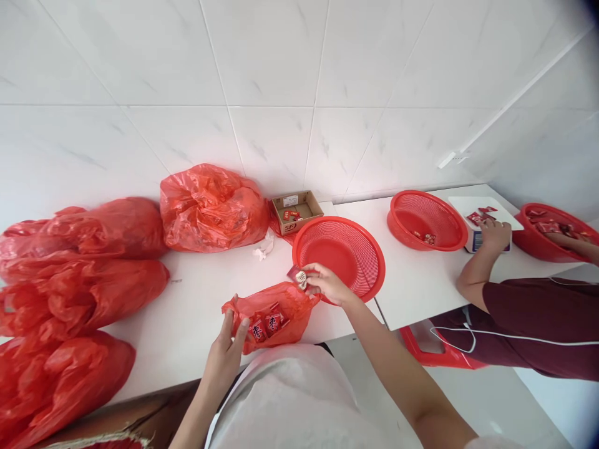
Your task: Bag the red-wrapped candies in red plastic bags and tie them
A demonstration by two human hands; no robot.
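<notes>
In front of my body lies a red plastic bag point(297, 321) with its mouth spread. Several small red packets point(266, 323) printed with a Chinese character lie inside it. My left hand point(225, 349) pinches the bag's left rim between thumb and fingers. Over the bag's right side, my right hand point(327, 284) holds small packets point(299, 276), one dark red and one pale with dark marks. Just behind that hand stands a red mesh basket point(381, 274), and no packets show in the part of it I can see.
Filled red bags point(213, 209) crowd the table's left and back. A small cardboard box point(299, 209) holds a few red packets, near a crumpled tissue point(265, 245). To the right are another red basket point(397, 215), a scale point(508, 212) with packets, a packet-filled basket point(538, 246) and a co-worker's hand point(496, 236).
</notes>
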